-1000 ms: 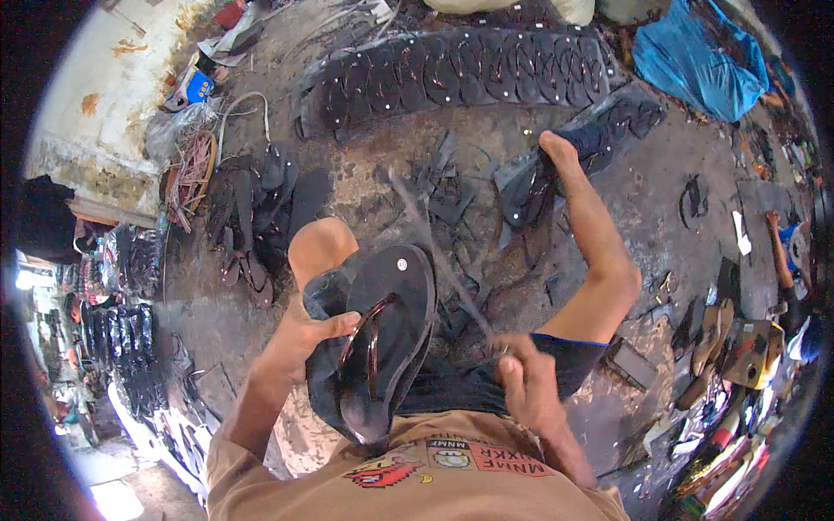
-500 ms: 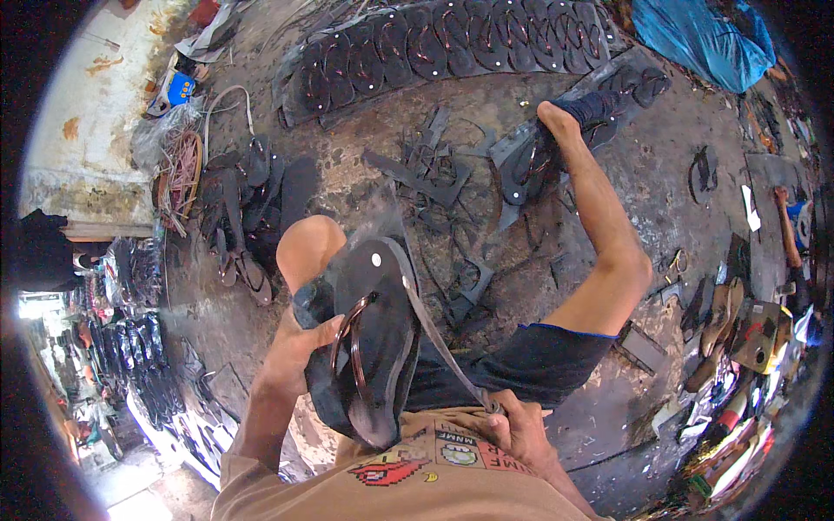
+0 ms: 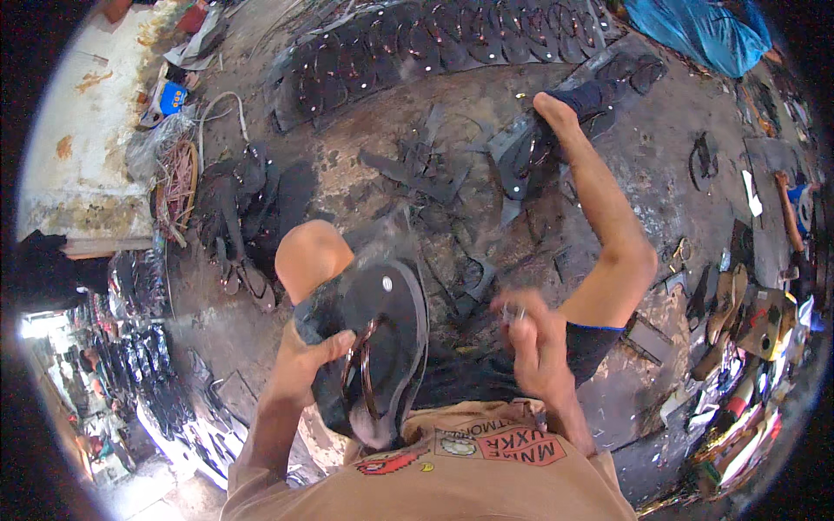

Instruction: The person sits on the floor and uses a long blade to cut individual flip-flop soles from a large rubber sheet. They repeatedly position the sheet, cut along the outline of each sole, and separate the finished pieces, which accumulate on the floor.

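My left hand is closed round the left edge of a black flip-flop. Its thumb rests over the sole near the glossy brown straps. The sandal stands up in front of my shirt, beside my bent left knee, with a white dot towards its upper end. A pale line runs down its right edge. To the right of it, apart from the sandal, my right hand is raised with its fingers curled together. Something small and greyish shows at those fingers, but blur hides what it is.
A long row of black flip-flops lies at the back. Dark offcuts are scattered mid-floor. More sandals lie at left. My right foot is by another sandal. Scissors and a blue plastic sheet are at right.
My right hand has moved up and away from my shirt. The dark strip that ran taut from the sandal to that hand no longer shows between them. The sandal has shifted slightly right.
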Motion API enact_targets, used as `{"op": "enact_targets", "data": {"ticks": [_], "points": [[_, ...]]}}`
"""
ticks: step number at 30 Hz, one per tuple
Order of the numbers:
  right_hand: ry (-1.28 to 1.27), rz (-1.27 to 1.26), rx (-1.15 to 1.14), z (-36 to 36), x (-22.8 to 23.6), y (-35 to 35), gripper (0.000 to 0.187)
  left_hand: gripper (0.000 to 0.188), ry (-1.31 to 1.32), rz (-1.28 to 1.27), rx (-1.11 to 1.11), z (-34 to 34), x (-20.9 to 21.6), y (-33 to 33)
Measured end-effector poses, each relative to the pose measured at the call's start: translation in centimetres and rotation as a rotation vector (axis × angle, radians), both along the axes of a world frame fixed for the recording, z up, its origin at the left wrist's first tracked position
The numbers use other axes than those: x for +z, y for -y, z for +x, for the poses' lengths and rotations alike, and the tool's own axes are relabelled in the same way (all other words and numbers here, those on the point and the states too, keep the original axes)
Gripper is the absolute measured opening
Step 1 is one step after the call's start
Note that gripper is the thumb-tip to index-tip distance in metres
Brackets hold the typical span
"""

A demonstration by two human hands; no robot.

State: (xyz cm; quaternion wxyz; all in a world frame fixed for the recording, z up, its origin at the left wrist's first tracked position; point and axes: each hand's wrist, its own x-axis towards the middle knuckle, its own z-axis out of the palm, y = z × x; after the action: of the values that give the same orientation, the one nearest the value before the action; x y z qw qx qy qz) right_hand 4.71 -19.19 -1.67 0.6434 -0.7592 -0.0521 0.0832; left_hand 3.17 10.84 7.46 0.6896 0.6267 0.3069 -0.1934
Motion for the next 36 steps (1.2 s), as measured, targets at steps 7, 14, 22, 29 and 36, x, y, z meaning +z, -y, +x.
{"op": "enact_targets", "data": {"ticks": [7,14,22,29,36], "points": [[-0.323,-0.223,0.241,-11.1,-0.4,1.1,0.040,0.051,0.005,-0.124,0.046,-1.3,-1.4,0.2],[-0.105,-0.280,0.195,-11.6,-2.0,1.4,0.038,0.057,-0.028,0.000,-0.026,-1.6,-1.3,0.2],[-0.071,-0.343,0.224,-2.8,-2.2,0.0,0.040,0.067,-0.040,0.099,-0.072,0.0,-0.4,0.3],[-0.195,-0.413,0.465,5.3,3.1,0.4,0.052,0.065,-0.056,0.106,-0.117,1.1,-0.7,-0.2],[-0.029,-0.400,0.719,12.4,4.0,-0.2,0.063,0.060,-0.001,0.222,-0.208,0.5,-1.6,-0.8]]}}
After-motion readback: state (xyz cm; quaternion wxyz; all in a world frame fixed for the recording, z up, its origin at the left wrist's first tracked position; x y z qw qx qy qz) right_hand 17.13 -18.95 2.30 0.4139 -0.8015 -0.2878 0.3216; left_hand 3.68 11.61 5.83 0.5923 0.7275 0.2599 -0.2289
